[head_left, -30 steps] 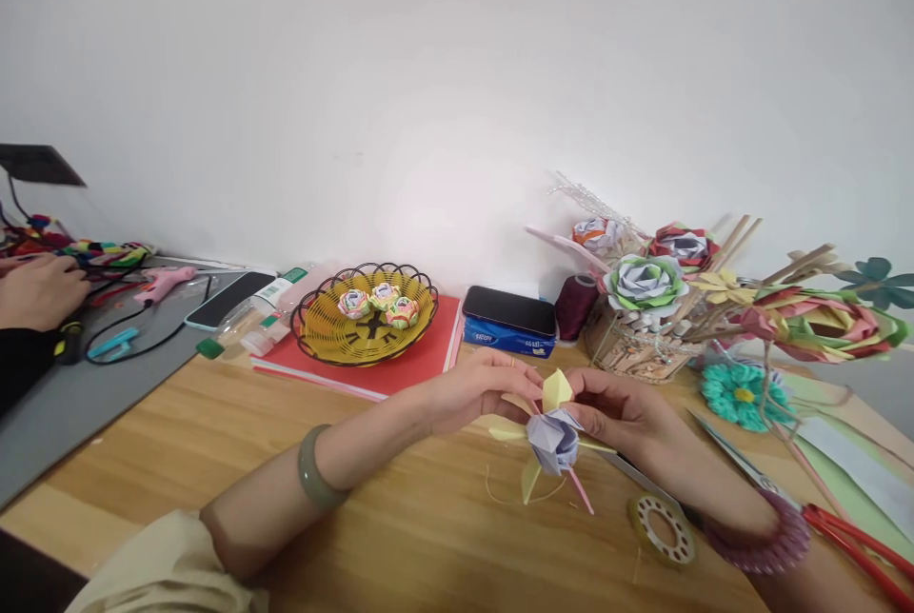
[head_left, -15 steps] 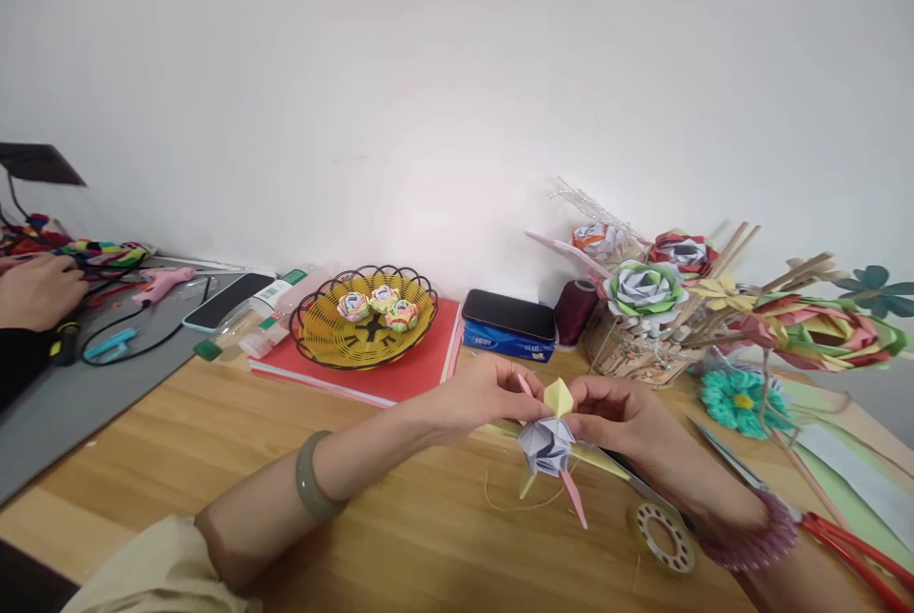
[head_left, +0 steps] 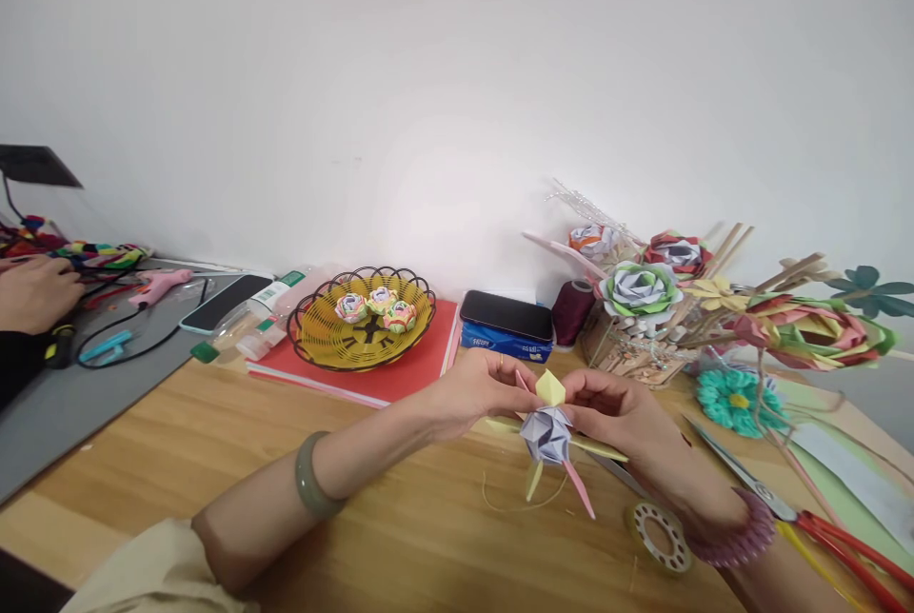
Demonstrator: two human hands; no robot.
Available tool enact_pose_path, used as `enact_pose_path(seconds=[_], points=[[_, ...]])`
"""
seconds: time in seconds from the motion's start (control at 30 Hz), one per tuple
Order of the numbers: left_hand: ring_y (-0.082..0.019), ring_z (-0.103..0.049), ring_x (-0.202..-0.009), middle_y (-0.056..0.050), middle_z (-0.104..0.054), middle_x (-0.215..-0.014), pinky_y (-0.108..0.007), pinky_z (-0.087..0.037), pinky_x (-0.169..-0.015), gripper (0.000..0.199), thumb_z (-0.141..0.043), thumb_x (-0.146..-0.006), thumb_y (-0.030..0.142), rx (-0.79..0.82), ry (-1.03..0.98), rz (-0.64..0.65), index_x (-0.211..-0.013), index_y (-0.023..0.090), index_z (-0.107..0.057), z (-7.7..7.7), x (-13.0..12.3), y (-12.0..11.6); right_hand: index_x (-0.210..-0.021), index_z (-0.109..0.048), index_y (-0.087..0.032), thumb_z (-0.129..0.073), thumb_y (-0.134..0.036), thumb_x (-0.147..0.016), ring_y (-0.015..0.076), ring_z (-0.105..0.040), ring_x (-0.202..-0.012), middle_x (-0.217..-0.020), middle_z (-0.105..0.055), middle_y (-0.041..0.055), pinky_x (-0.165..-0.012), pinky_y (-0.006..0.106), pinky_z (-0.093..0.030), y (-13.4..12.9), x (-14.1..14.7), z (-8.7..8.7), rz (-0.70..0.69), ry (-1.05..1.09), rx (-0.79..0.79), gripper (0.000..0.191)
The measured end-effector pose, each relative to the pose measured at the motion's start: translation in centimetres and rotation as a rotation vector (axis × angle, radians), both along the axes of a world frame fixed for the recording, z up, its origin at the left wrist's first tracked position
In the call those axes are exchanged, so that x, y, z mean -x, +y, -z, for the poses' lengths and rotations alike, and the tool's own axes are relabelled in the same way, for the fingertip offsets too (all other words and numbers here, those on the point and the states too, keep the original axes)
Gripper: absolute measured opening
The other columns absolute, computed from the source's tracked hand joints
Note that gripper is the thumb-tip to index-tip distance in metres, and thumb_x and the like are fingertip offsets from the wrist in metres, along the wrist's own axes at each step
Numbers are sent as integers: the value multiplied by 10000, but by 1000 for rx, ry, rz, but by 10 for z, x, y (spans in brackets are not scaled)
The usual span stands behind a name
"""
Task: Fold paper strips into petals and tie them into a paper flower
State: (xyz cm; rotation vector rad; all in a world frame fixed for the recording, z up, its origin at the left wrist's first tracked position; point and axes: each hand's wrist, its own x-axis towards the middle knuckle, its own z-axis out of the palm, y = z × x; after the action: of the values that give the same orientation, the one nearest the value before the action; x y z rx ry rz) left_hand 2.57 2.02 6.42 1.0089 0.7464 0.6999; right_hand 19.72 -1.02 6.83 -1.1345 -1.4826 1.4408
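A folded paper flower (head_left: 546,437) with a pale lilac centre and yellow and pink outer strips is held above the wooden table. My left hand (head_left: 492,394) pinches it from the left, thumb and fingers closed near the top yellow petal. From the right, my right hand (head_left: 610,413) grips its upper edge with thumb and forefinger, close to the same petal. Beneath it lies a loose loop of thin cord (head_left: 521,504). A roll of tape (head_left: 661,537) rests on the table just below my right wrist.
A yellow woven basket (head_left: 335,351) with paper flowers stands on red paper (head_left: 421,356). Behind my hands, a phone (head_left: 506,316) lies on a blue box (head_left: 492,341). Red-handled scissors (head_left: 771,499) and a flower-filled pot (head_left: 628,356) are at right. Another person's hand (head_left: 39,294) is far left.
The flower has tilted slightly in my fingers, its lower pink strip swinging a little to the right. Both hands keep their pinch, and the whole view has shifted slightly.
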Motion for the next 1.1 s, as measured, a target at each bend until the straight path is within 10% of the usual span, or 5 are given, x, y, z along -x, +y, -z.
enact_pose_path(seconds=[1.1], points=[[-54, -430, -484, 42, -494, -512, -183, -319, -465, 108, -613, -522, 107, -292, 257, -104, -607, 115, -547, -3, 1, -4, -659, -524, -181, -578, -267, -703, 122, -518, -573, -614, -566, -13, -537, 233, -421, -5, 11, 11, 109, -287, -283, 111]])
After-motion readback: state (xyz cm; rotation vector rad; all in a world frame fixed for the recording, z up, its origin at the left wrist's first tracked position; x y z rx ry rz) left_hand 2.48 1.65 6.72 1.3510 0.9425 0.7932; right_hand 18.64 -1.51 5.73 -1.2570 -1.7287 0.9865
